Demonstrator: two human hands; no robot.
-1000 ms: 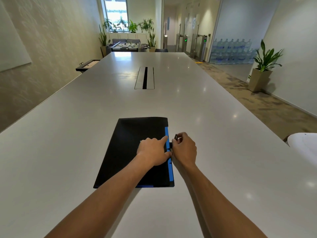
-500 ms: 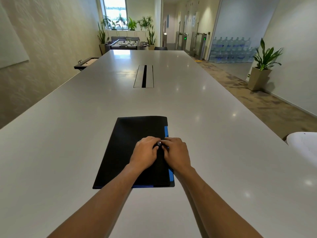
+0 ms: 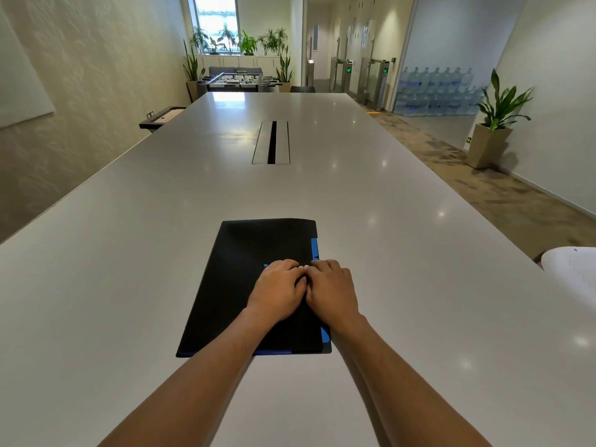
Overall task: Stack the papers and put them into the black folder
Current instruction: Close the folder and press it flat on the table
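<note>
Folder status: the flat black plastic folder (image 3: 248,285) with blue edging lies closed on the long white table (image 3: 129,253). Left hand (image 3: 276,290) and right hand (image 3: 332,290) press knuckles-up on its right half; what the curled fingers grip cannot be told. Thin and flexible, probably slippery; lift by the right edge.

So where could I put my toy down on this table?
Lots of bare table lies left of the black folder, and right of it too, up to the white object. There is also room between the folder and the cable slot. Only the folder is busy: left hand and right hand press on it.
</note>
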